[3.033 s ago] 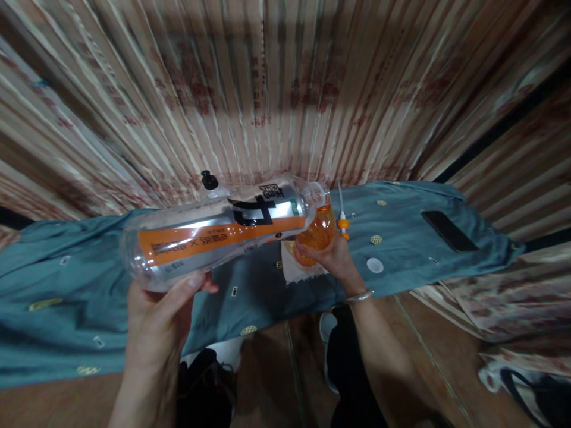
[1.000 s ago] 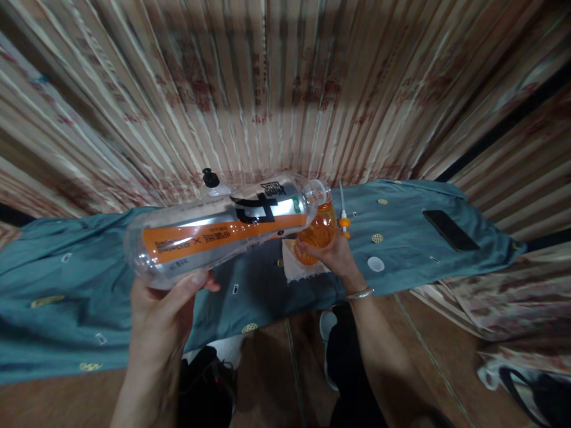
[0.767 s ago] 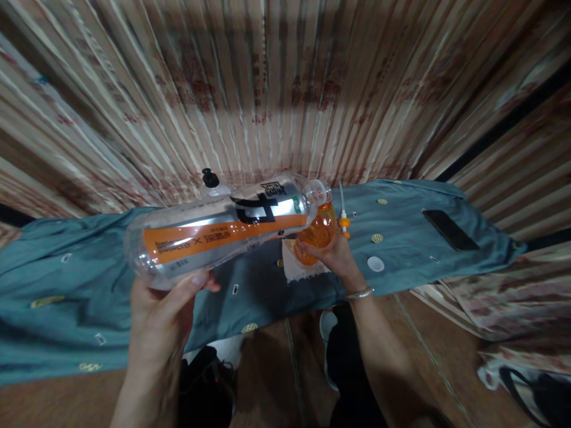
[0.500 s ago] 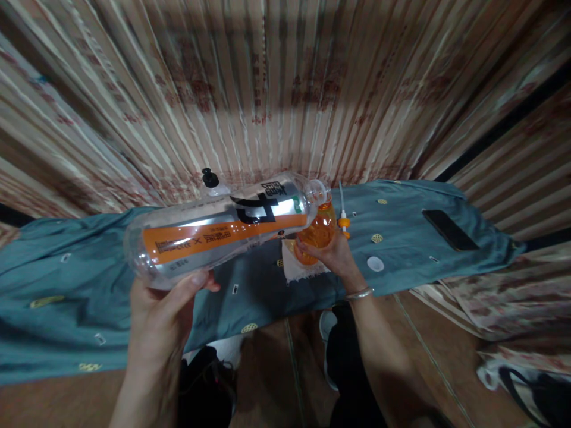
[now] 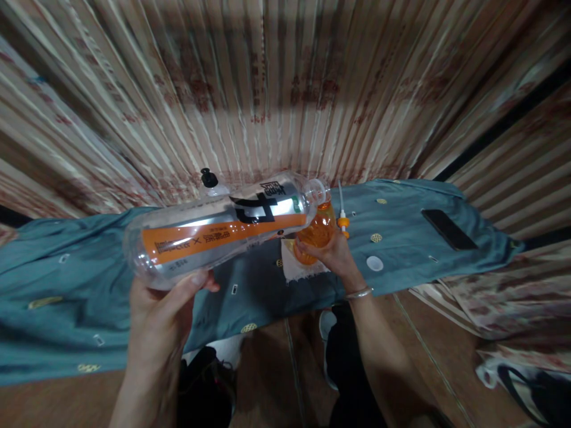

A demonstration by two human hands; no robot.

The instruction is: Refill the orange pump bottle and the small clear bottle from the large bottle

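Head camera: I see the left hand (image 5: pixel 163 306) gripping a clear plastic bottle (image 5: pixel 218 229) near its base, tilted, neck at the top of the orange bottle (image 5: pixel 322 229) that the right hand (image 5: pixel 334 255) grasps. Just right of that hand, a white disc (image 5: pixel 375 263) lies on the teal cloth (image 5: pixel 404 223).

Showed, left of centre, a clear bottle (image 5: pixel 218 235) with a silver label (image 5: pixel 286 207), orange band (image 5: pixel 212 236) and black characters (image 5: pixel 256 209). Included, at centre, a translucent orange bottle (image 5: pixel 319 229) and, just below, an off-white cloth (image 5: pixel 296 269). Presented, across the middle, a teal table cover (image 5: pixel 259 288) patterned with yellow netted shapes (image 5: pixel 376 238) and small white-and-black rectangles (image 5: pixel 234 289). Contained, at right, a black slab (image 5: pixel 448 229) and a white disc (image 5: pixel 375 263); nearer centre, an orange-and-white tube piece (image 5: pixel 343 222). Displayed, across the top, beige-and-brown striped curtains (image 5: pixel 263 71) with dark red floral motifs (image 5: pixel 328 89); along the lower edge, a brown floor (image 5: pixel 267 368) with pale lines (image 5: pixel 427 351).
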